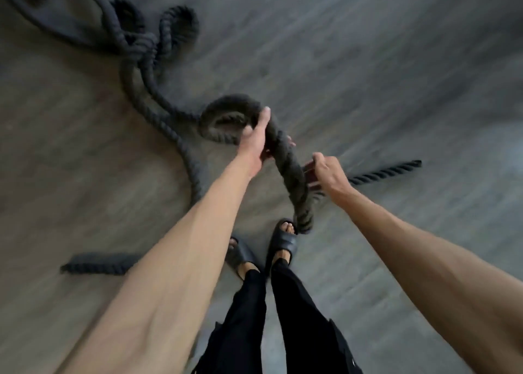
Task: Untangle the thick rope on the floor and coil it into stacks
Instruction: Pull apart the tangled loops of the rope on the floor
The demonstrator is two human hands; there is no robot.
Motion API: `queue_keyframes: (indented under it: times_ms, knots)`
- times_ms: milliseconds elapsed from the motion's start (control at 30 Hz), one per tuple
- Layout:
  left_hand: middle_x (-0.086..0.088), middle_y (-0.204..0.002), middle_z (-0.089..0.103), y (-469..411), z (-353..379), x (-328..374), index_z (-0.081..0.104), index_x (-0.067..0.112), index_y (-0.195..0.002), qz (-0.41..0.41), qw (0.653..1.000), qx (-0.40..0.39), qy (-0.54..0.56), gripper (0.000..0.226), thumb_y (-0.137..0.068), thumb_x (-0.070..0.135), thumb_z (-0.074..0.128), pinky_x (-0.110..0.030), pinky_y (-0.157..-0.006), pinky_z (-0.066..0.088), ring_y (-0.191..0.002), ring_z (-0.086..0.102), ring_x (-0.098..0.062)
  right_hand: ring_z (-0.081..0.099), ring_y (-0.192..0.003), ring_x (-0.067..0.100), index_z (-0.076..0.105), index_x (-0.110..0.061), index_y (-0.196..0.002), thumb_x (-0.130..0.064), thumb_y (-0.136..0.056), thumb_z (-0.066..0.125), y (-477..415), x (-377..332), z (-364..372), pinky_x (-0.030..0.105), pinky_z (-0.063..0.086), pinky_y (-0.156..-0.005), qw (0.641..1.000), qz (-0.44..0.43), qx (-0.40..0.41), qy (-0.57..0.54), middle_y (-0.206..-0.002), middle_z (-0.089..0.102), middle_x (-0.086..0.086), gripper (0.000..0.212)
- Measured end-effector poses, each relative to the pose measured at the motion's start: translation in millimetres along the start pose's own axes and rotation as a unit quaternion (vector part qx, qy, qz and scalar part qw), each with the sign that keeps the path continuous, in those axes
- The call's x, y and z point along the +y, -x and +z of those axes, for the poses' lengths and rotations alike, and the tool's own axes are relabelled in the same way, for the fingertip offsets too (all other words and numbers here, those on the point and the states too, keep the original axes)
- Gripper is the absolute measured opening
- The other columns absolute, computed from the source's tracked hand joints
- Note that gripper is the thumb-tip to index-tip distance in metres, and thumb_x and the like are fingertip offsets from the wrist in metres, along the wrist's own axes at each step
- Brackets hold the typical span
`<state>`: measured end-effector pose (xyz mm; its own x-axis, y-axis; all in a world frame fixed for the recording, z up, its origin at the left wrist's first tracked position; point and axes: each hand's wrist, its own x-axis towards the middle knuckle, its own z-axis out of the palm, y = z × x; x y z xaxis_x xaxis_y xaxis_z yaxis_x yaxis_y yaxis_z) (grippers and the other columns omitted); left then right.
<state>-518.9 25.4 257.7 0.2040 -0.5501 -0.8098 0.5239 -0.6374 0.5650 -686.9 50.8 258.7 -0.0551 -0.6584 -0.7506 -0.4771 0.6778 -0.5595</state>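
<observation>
**While the tangle sits tight, a doubled length hangs in hand**

As the head view looks down, the thick dark grey twisted rope (285,164) lies partly on the grey wood-plank floor (382,62) and partly in the air. A doubled length, its two strands wound round each other, hangs from the left hand (254,144) to a low bend just beside the toe of a black slide sandal (283,243). The left hand is clamped on it where the rope curls into a small loop, thumb along the top and fingers wrapped round the far side. The right hand (329,172) has its fingers curled just beside the hanging length, but blur hides whether it has a hold, so I cannot tell.

The lifted length runs steeply from upper left to lower right. One rope end (416,164) points out to the right on the floor. The other rope end (68,267) lies at lower left, pointing left. From the loop, two strands lead up and left into a knotted tangle (141,45), well apart from the feet.

I judge the step to be untangling, since no coil is begun anywhere in view. The next move likely calls for unwinding the two lifted strands from each other, then working a free end back through the tangle with slack kept in it
</observation>
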Motion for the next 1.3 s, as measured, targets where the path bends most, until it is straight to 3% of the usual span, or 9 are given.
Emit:
queue_keyframes:
  times_ms: [67,133,200,267,567,700,833,933,1300]
  knots:
    - [-0.015,-0.111,0.07,9,17,0,0.061,0.013,-0.113,0.084,0.959,-0.084,-0.257,0.052,-0.079,0.051,0.072,-0.043,-0.094,0.053,-0.102,0.067,-0.03,0.068,-0.08,0.032,0.065,-0.006,-0.095,-0.04,-0.107,0.027,-9,-16,-11,0.044,0.057,-0.075,0.989,0.049,-0.022,-0.136,-0.086,0.07,0.019,0.053]
    - [-0.012,-0.123,0.065,12,34,-5,0.058,0.01,-0.126,0.137,0.855,-0.177,-0.468,0.045,-0.089,0.034,0.069,-0.027,-0.092,0.046,-0.114,0.061,-0.023,0.069,-0.093,0.033,0.064,-0.011,-0.099,-0.048,-0.106,0.029,-25,-36,-20,0.05,0.057,-0.083,0.982,0.036,0.058,-0.174,-0.098,0.071,0.019,0.052]
    - [-0.017,-0.13,0.061,9,48,-8,0.053,0.006,-0.135,0.163,0.786,-0.214,-0.556,0.045,-0.093,0.018,0.064,-0.028,-0.09,0.042,-0.12,0.058,-0.026,0.065,-0.108,0.039,0.068,-0.007,-0.098,-0.045,-0.102,0.036,-42,-47,-28,0.05,0.052,-0.095,0.988,0.012,0.138,-0.07,-0.111,0.069,0.024,0.05]
    - [-0.019,-0.137,0.056,3,61,-8,0.049,0.006,-0.141,0.155,0.773,-0.211,-0.579,0.048,-0.094,0.013,0.06,-0.028,-0.1,0.038,-0.126,0.053,-0.028,0.061,-0.115,0.041,0.067,0.004,-0.111,-0.032,-0.1,0.044,-48,-53,-36,0.043,0.046,-0.099,0.987,0.014,0.157,0.044,-0.118,0.066,0.028,0.044]
    - [-0.015,-0.111,0.069,-40,4,41,0.066,0.018,-0.106,0.093,0.848,-0.05,-0.52,0.017,-0.091,0.023,0.06,-0.041,-0.091,0.054,-0.101,0.067,-0.032,0.067,-0.102,0.033,0.074,-0.004,-0.095,-0.019,-0.091,0.049,-49,-82,8,0.034,0.049,-0.087,0.988,-0.038,0.029,0.144,-0.101,0.075,0.017,0.03]
    - [-0.012,-0.09,0.072,-66,-65,75,0.062,0.021,-0.095,0.051,0.881,0.015,-0.471,0.008,-0.091,0.023,0.055,-0.033,-0.061,0.052,-0.071,0.069,-0.026,0.067,-0.095,0.031,0.072,0.0,-0.09,-0.019,-0.093,0.05,-57,-124,68,0.032,0.048,-0.083,0.977,-0.088,-0.024,0.191,-0.094,0.074,0.017,0.03]
    - [-0.004,-0.076,0.068,-95,-140,114,0.058,0.023,-0.091,0.021,0.906,0.063,-0.417,0.006,-0.093,0.022,0.053,-0.025,-0.05,0.044,-0.059,0.063,-0.019,0.068,-0.093,0.031,0.07,0.0,-0.087,-0.018,-0.092,0.049,-71,-180,147,0.032,0.051,-0.083,0.96,-0.127,-0.078,0.237,-0.095,0.074,0.017,0.028]
    - [-0.001,-0.07,0.063,-116,-190,150,0.056,0.023,-0.089,0.01,0.923,0.089,-0.373,0.009,-0.095,0.02,0.05,-0.021,-0.047,0.038,-0.054,0.059,-0.015,0.07,-0.095,0.035,0.067,-0.008,-0.085,-0.018,-0.093,0.05,-88,-223,212,0.042,0.056,-0.087,0.949,-0.131,-0.116,0.262,-0.098,0.075,0.019,0.021]
    - [-0.004,-0.069,0.061,-187,-309,257,0.054,0.019,-0.076,-0.023,0.937,0.139,-0.321,0.021,-0.096,0.019,0.045,-0.024,-0.053,0.042,-0.052,0.056,-0.017,0.069,-0.096,0.037,0.066,0.001,-0.085,-0.011,-0.093,0.051,-130,-351,359,0.036,0.046,-0.071,0.918,-0.16,-0.164,0.324,-0.091,0.07,0.019,0.021]
